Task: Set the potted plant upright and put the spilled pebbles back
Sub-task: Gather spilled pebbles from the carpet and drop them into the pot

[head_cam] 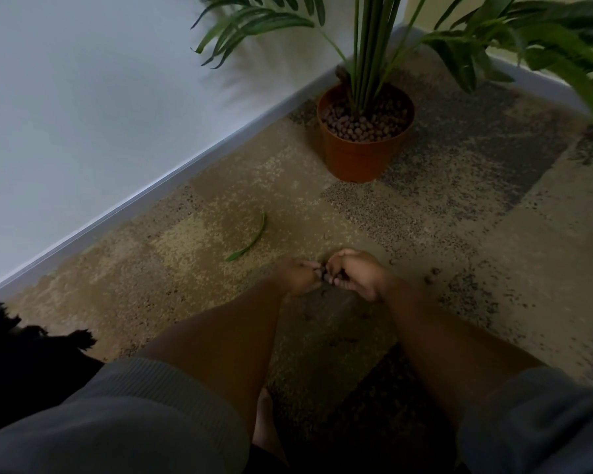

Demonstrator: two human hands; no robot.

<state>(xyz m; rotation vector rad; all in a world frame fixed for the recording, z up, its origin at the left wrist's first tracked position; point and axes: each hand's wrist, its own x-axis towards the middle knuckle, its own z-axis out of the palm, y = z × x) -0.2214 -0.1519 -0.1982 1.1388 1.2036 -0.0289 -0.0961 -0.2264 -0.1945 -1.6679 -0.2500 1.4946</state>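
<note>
Cupping gathered pebbles together, the left hand and right hand should stay sealed while lifting toward the upright pot, well beyond them; stray pebbles lie nearer.

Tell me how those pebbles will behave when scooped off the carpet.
The pebbles look small and rounded, so they will likely roll and slip between fingers. Both hands, left hand and right hand, cup them together, which suggests loose pieces. Strays probably snag in the carpet.

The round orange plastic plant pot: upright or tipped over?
Upright. The round orange plastic plant pot stands on its base, rim up, pebbles level inside, stems rising.
</note>
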